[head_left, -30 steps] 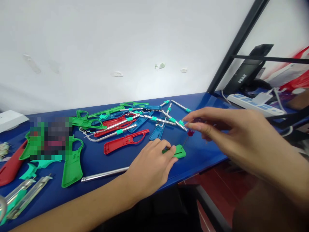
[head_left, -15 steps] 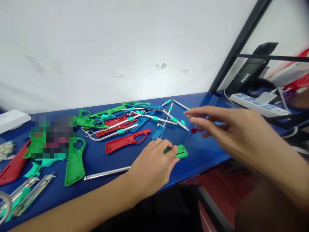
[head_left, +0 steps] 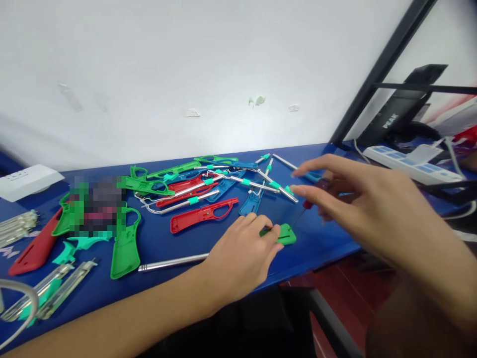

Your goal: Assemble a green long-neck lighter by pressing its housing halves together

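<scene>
While a pale wall (head_left: 223,59) fills the upper frame, a blue table (head_left: 316,243) runs across the middle. Right of centre, the right hand (head_left: 361,194) has thumb and forefinger spread, other fingers curled; lower centre, the left hand (head_left: 238,253) has its fingers closed. A red half-shell (head_left: 190,220) lies near the centre, a silver tube (head_left: 167,263) below it. Just right of lower centre, a green casing (head_left: 287,239) sits pinned by the left fingers; beside it slants a thin screwdriver (head_left: 307,204), gripped by the right hand's curled fingers, its tip too small to read
</scene>
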`<control>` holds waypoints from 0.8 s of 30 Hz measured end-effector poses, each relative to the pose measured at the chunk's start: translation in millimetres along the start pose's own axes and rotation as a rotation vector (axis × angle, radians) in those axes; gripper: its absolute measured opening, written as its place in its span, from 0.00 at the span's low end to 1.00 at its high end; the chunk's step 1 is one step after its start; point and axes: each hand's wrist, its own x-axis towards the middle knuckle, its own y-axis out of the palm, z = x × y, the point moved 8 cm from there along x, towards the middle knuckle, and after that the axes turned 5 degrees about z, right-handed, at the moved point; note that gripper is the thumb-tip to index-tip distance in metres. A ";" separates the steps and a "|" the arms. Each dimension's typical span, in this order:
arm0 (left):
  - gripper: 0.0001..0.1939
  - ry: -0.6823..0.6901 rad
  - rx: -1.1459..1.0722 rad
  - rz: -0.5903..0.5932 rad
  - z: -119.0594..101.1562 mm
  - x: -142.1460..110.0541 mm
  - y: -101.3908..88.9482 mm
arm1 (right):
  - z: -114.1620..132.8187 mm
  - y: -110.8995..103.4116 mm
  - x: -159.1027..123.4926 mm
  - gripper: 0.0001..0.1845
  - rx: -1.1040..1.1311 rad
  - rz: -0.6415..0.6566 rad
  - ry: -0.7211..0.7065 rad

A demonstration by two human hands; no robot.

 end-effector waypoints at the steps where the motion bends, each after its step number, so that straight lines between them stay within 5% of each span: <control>1: 0.14 -0.002 0.003 0.005 0.0 0.2 0.2 | -1.7 0.6 -0.3 0.17 0.024 0.018 -0.009; 9: 0.15 -0.005 0.006 0.032 -0.8 -0.2 -1.4 | -30.9 -2.4 -10.2 0.20 0.144 0.154 0.005; 13: 0.15 -0.003 0.013 0.029 -2.2 -0.6 -0.2 | -25.9 -10.1 -5.1 0.31 0.050 0.038 0.122; 16: 0.15 -0.004 0.016 0.022 -1.6 -0.7 1.2 | -12.8 -12.7 -3.1 0.34 0.010 -0.043 0.080; 24: 0.15 -0.008 0.030 0.026 -0.1 -1.3 1.2 | -11.2 8.6 -6.2 0.12 0.278 0.230 -0.068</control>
